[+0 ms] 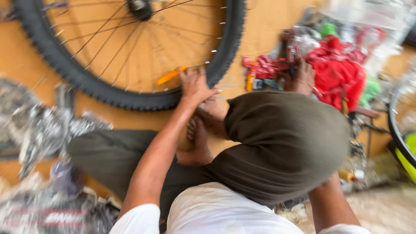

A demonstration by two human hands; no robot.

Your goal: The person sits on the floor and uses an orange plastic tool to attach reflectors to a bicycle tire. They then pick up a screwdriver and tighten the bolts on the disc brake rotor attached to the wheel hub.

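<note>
Taking the bicycle wheel (130, 52) as our landmark, we see it lying flat on the orange floor (268, 21), its knobby black tyre filling the upper left of the view and its hub near the top edge. Left of and below the wheel lies a blurred heap of plastic-wrapped parts (47, 130). Our left hand (195, 86) reaches forward on a nearly straight arm to the wheel's lower right rim, palm down on the tyre with the fingers spread flat. Just beside that hand, inside the rim, an orange tyre lever (171, 75) sits among the spokes; its long axis runs from lower left to upper right, the far end tilted toward the hand. Right of the wheel, past our bent knee, our right hand (303, 76) rests at a pile of red packets (338, 69); the blur keeps us from telling whether its grip is closed on anything. Farther right a second tyre (401, 134) curves at the frame edge
</note>
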